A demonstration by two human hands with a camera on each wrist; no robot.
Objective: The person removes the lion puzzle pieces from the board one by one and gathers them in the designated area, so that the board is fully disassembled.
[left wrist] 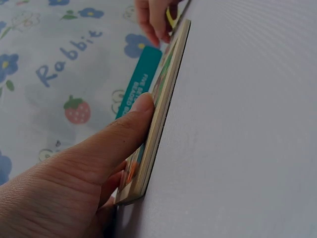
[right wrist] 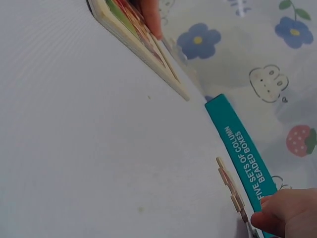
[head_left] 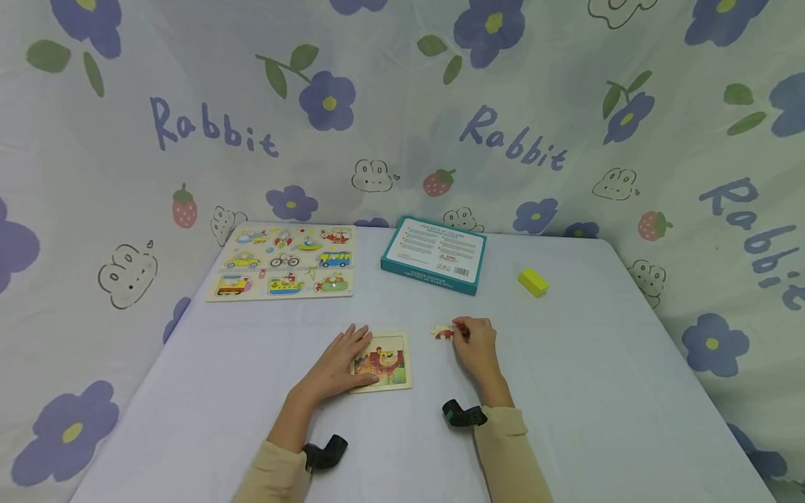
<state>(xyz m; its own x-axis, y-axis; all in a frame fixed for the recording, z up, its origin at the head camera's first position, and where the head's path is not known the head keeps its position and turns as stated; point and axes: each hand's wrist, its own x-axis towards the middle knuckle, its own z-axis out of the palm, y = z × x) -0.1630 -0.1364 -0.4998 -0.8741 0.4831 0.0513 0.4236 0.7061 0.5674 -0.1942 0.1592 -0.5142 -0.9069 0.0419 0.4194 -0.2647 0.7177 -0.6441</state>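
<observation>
- Resting on the left side of the puzzle board [head_left: 407,362], the left grip [head_left: 333,363] lay with thumb and fingers apart; the board sat flat on the counter [head_left: 604,391].
- Right of the board, the right grip [head_left: 479,351] pinched the puzzle pieces [head_left: 443,333] at one end.
- Lifting by that end could have split them; sideways left pressure could have skidded the board.

white worktop [head_left: 597,391]; across the upper frame, a pale backdrop [head_left: 402,119] printed with violet-blue flowers [head_left: 342,105], green leaves [head_left: 48,56] and red strawberries [head_left: 184,209]. below centre, a cream-edged puzzle [head_left: 391,340] in red-brown, orange and green; rightward, a red-and-cream puzzle part [head_left: 444,334]. upper middle, a teal-and-white box [head_left: 434,251]; right of centre, a yellow block [head_left: 533,282].
</observation>
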